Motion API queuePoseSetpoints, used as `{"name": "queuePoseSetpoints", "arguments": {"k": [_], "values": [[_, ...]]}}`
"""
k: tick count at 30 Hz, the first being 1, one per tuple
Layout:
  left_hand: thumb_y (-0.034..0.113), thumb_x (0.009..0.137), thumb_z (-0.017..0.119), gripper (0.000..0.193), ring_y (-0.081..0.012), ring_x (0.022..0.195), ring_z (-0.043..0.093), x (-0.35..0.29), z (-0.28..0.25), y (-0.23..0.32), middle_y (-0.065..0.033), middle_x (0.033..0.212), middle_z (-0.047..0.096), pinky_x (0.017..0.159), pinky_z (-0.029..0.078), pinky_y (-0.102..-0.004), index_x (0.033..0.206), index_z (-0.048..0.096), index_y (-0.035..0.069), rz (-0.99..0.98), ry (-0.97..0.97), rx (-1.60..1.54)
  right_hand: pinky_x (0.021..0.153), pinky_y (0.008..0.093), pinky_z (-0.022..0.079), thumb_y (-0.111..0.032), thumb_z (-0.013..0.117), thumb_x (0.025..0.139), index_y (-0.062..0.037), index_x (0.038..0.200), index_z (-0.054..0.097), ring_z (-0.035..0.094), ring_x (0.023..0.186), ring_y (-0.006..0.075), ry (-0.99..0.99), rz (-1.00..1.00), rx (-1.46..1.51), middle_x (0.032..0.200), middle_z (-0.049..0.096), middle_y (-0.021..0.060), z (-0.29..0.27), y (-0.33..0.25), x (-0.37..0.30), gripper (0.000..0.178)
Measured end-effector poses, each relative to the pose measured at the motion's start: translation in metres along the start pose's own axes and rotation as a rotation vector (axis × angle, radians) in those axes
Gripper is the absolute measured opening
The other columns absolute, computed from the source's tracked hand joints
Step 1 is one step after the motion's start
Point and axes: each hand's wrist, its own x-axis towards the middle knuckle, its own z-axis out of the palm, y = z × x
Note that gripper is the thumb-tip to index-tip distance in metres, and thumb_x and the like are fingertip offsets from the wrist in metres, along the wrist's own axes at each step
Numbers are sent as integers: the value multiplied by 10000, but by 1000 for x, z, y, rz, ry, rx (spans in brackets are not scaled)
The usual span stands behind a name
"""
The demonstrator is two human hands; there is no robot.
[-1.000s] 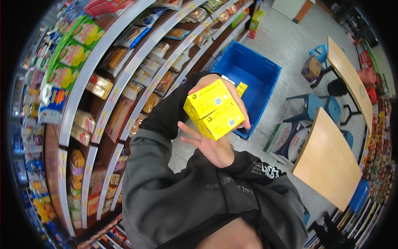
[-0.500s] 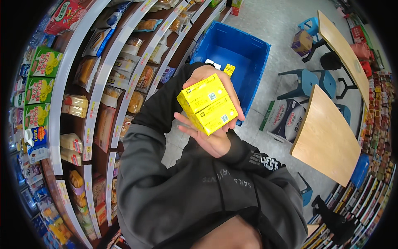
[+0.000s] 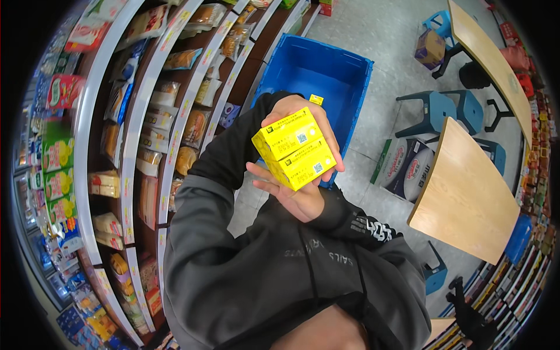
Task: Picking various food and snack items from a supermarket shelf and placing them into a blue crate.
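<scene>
Two yellow cartons (image 3: 296, 150) sit pressed side by side between my hands, in front of my chest. Dark print and a small square code show on each upper face. My left hand (image 3: 293, 105) wraps them from the far side, its fingers running down their right side. Below them my right hand (image 3: 306, 202) supports the near side, thumb and fingers reaching left under the edge. Just beyond my left hand, a small yellow box (image 3: 316, 100) shows inside a blue plastic bin (image 3: 277, 64); my hand and arm hide part of the bin.
Shelves (image 3: 129, 146) of packaged bread run along the left, close to my left arm. On the right stand wooden tables (image 3: 466, 192), blue stools (image 3: 429, 114) and a carton (image 3: 405, 169) on the floor. A dark-clothed person (image 3: 471, 321) is at lower right, near more shelves.
The head view has shifted slightly, so shelves, bin and tables sit differently in it. Both hands keep their hold on the cartons, which have barely moved.
</scene>
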Motion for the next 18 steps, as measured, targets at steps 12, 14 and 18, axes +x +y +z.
{"name": "queuePoseSetpoints", "arguments": {"k": [12, 14, 18], "values": [[543, 516, 781, 1194, -354, 1060, 481, -37, -85, -25, -284, 1144, 456, 855, 388, -403, 1289, 205, -161, 34, 71, -122, 996, 416, 285, -331, 580, 822, -140, 1379, 117, 222, 1297, 335, 158, -27, 135, 1397, 225, 79, -50, -50, 8, 749], [549, 521, 776, 1194, -351, 1081, 481, -48, -86, -34, -272, 1152, 456, 852, 403, -409, 1305, 195, -138, 60, 144, -227, 998, 419, 290, -365, 589, 801, -129, 1376, 114, 230, 1295, 332, 177, 11, 132, 1394, 228, 82, -61, -52, 10, 782], [542, 528, 777, 1188, -340, 1074, 497, -60, -86, -43, -254, 1150, 468, 834, 422, -406, 1312, 189, -129, 122, 237, -313, 1003, 421, 285, -390, 582, 794, -118, 1374, 117, 229, 1295, 329, 219, 47, 155, 1391, 232, 83, -72, -53, 12, 791]]}}
